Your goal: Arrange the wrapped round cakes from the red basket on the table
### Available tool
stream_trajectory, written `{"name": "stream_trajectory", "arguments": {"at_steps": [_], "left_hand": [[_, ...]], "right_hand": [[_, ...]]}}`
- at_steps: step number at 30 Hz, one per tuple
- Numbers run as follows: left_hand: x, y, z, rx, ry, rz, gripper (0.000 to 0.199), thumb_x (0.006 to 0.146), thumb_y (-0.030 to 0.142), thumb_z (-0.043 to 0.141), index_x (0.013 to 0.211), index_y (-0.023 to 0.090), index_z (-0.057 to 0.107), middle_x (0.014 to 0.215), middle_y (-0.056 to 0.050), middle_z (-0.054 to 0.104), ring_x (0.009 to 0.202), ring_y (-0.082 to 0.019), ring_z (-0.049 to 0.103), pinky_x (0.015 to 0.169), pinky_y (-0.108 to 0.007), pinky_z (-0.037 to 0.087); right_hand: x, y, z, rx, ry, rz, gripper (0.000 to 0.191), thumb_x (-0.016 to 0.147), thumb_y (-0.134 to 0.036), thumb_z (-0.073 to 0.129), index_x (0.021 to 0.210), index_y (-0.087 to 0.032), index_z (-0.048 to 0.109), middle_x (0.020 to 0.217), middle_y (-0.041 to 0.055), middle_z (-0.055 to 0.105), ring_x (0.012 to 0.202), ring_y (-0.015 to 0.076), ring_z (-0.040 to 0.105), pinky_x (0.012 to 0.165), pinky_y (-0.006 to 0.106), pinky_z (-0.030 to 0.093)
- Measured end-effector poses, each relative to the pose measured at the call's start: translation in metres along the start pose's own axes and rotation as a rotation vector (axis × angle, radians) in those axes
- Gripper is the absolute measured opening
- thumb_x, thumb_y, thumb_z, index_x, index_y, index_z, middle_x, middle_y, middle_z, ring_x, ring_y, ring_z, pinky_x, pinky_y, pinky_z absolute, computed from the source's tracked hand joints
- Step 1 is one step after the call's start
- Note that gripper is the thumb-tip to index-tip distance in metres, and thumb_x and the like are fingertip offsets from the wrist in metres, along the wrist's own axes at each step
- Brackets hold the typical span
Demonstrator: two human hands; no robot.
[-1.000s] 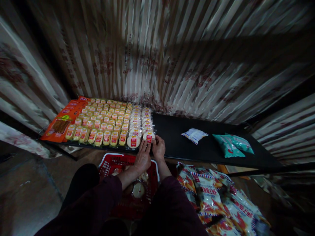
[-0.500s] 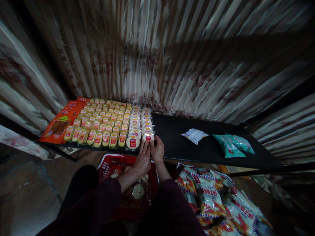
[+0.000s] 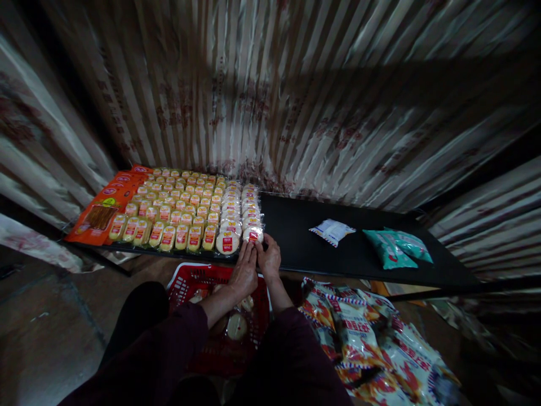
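At the front end of the rightmost row, a round white cake in clear wrap with a red label (image 3: pixel 253 234) lies between my two hands. My left hand (image 3: pixel 244 277) has its fingers stretched forward and pressed together against the cake's near left edge. On the other side, my right hand (image 3: pixel 269 259) bends its fingers and thumb round the right edge. The near rim is partly hidden by my fingertips. Beside it stands another row of round wrapped cakes (image 3: pixel 228 242). Further left are several rows of yellow oval wrapped cakes (image 3: pixel 181 235).
Orange snack bags (image 3: pixel 101 211) lie at the left end of the black shelf (image 3: pixel 291 248). Further right are a white packet (image 3: pixel 332 231) and green packets (image 3: pixel 389 248). Below stand a red basket (image 3: pixel 180 285) with round cakes and a pile of printed bags (image 3: pixel 359 332). Striped curtain (image 3: pixel 270 101) hangs behind.
Both hands stay at the same front cake, with hardly any movement. The whole view has shifted very slightly.
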State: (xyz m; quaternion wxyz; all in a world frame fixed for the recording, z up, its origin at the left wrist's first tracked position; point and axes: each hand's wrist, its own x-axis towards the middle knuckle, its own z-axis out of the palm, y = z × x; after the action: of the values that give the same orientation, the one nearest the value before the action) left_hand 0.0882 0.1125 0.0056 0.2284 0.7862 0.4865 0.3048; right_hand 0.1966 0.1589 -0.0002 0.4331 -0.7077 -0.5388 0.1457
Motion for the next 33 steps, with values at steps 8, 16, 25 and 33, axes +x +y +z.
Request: {"name": "stream_trajectory", "arguments": {"at_steps": [8, 16, 25, 33], "left_hand": [[0.000, -0.001, 0.002, 0.015, 0.009, -0.004, 0.066, 0.069, -0.002, 0.039, 0.135, -0.002, 0.038, 0.148, -0.024, 0.030, 0.143, -0.030, 0.010, 0.115, -0.054, 0.026], [-0.005, -0.002, -0.001, 0.001, -0.001, 0.032, 0.070, 0.067, -0.002, 0.040, 0.137, 0.002, 0.037, 0.150, -0.021, 0.028, 0.144, -0.029, 0.004, 0.114, -0.056, 0.025], [-0.025, 0.001, -0.016, 0.117, -0.001, 0.127, 0.060, 0.072, 0.002, 0.042, 0.132, 0.005, 0.046, 0.151, -0.017, 0.030, 0.144, -0.028, 0.005, 0.115, -0.052, 0.024], [-0.055, -0.026, -0.035, 0.346, 0.100, 0.050, 0.055, 0.082, 0.013, 0.043, 0.136, 0.009, 0.043, 0.151, -0.016, 0.030, 0.144, -0.031, 0.005, 0.113, -0.057, 0.020]], "right_hand": [[0.000, 0.000, 0.000, 0.014, 0.000, -0.023, 0.040, 0.078, -0.035, 0.053, 0.110, -0.014, 0.064, 0.104, 0.0133, 0.067, 0.095, 0.0237, 0.058, 0.090, 0.040, 0.043], [-0.006, 0.003, -0.001, 0.044, 0.035, -0.025, 0.042, 0.078, -0.036, 0.054, 0.111, -0.012, 0.063, 0.109, 0.0158, 0.065, 0.101, 0.0254, 0.056, 0.093, 0.041, 0.042], [-0.013, 0.003, -0.006, -0.004, 0.074, -0.055, 0.039, 0.079, -0.034, 0.051, 0.109, -0.012, 0.063, 0.113, 0.0169, 0.062, 0.105, 0.0257, 0.053, 0.091, 0.040, 0.043], [-0.021, 0.005, -0.004, -0.057, 0.064, -0.110, 0.036, 0.081, -0.031, 0.047, 0.108, -0.013, 0.063, 0.114, 0.0156, 0.062, 0.108, 0.0249, 0.052, 0.096, 0.040, 0.039]]}}
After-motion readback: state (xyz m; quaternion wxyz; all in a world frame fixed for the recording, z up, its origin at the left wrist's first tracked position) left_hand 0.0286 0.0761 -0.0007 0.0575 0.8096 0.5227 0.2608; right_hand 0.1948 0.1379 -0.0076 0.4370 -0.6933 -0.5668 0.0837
